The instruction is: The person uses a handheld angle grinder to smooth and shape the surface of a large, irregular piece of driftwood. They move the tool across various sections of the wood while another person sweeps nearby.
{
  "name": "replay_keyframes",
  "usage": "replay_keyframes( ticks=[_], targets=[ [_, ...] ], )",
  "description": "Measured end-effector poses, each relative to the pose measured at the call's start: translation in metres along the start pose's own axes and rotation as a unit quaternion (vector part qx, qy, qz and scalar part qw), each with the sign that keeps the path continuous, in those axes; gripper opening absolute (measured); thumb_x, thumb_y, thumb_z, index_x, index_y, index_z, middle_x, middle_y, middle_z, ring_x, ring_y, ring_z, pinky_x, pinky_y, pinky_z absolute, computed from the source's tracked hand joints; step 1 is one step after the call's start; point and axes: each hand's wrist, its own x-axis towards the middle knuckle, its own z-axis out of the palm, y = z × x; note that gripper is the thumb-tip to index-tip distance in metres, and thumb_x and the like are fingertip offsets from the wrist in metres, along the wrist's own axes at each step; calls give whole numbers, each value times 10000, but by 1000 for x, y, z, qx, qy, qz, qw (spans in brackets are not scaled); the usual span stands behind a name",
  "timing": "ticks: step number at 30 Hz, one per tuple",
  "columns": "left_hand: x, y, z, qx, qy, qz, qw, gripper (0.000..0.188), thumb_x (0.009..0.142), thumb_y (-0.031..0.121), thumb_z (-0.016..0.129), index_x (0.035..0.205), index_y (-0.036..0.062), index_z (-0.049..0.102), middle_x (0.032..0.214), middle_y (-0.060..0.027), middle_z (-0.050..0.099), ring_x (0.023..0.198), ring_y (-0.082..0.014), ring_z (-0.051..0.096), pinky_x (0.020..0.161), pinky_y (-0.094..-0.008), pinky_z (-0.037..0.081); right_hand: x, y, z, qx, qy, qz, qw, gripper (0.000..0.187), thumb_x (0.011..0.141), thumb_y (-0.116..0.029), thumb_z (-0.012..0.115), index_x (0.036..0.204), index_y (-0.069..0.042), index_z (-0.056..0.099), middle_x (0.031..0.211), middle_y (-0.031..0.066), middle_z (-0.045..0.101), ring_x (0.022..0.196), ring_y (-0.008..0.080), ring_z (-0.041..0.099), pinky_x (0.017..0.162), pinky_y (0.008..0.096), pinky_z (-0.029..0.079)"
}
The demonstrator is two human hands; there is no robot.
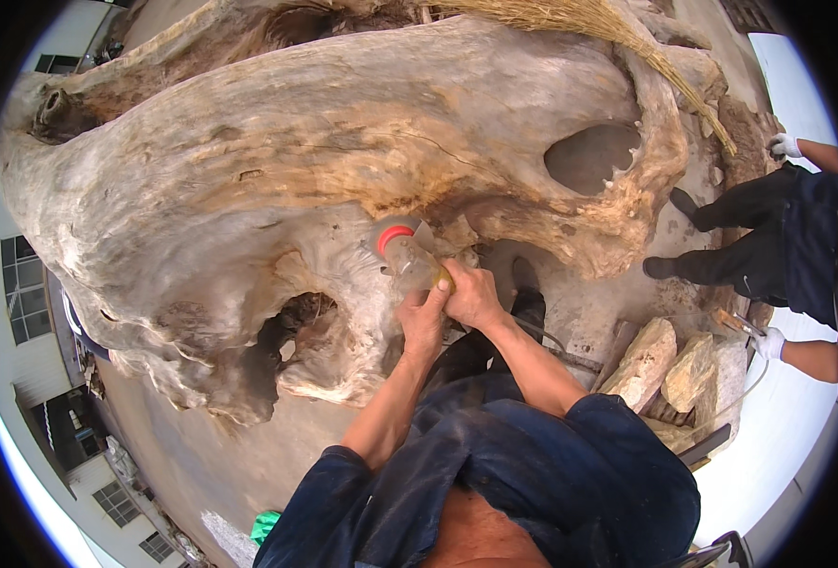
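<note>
Both my hands are closed round an angle grinder (pixel 410 262) with a worn metal head and a red ring at its spinning-type disc. My left hand (pixel 423 322) grips it from the near left side, and my right hand (pixel 474 293) wraps its yellowish body. The disc lies against or just above a huge weathered driftwood trunk (pixel 343 123); which of the two I cannot tell. Around that spot the wood is pale and grey, with brown streaks above. Hollows open in the trunk to the lower left and upper right.
A straw broom (pixel 618 33) lies across the trunk's far right. At the right stands a co-worker (pixel 760 227) in dark clothes and white gloves, one holding a wooden-handled tool (pixel 736 323). Rough stone-like chunks (pixel 641 364) and a cable (pixel 570 355) lie near my right. A green item (pixel 265 525) rests lower left.
</note>
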Motion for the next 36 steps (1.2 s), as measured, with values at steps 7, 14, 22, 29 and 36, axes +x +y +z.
replay_keyframes(
  ticks=[7,14,22,29,36],
  targets=[
    [-6,-16,4,-60,8,19,998,594,951,347,816,1313,-87,631,1254,-126,677,1129,-199,630,998,-354,504,-11,-2,-9,-49,-28,2,998,212,832,-222,717,956,-65,644,848,171,732,779,411,721,640,520,560],
    [0,40,14,-112,29,120,986,535,946,334,824,1228,-90,660,1153,-96,690,1045,-173,637,938,-331,512,39,-43,-14,-43,11,-118,992,235,787,-125,733,990,-47,643,880,156,720,780,408,716,618,494,559],
    [8,3,4,-99,30,55,993,568,950,348,818,1251,-101,644,1164,-100,685,1049,-178,636,937,-340,515,21,-16,-6,-51,5,-100,994,232,770,-133,742,961,-58,634,843,141,699,755,396,709,608,492,548],
    [-5,22,6,-151,34,66,986,546,963,311,806,1283,-94,627,1215,-101,667,1120,-189,615,1003,-357,486,25,-28,-5,-67,-12,-122,990,226,775,-163,739,946,-67,625,813,138,690,707,385,700,559,487,525],
    [11,27,-4,-140,28,95,985,560,967,295,802,1314,-98,607,1252,-109,657,1130,-191,616,1013,-358,486,47,-41,-4,-60,3,-141,988,232,768,-154,734,952,-55,632,820,146,691,707,406,692,592,497,532]
  ],
)
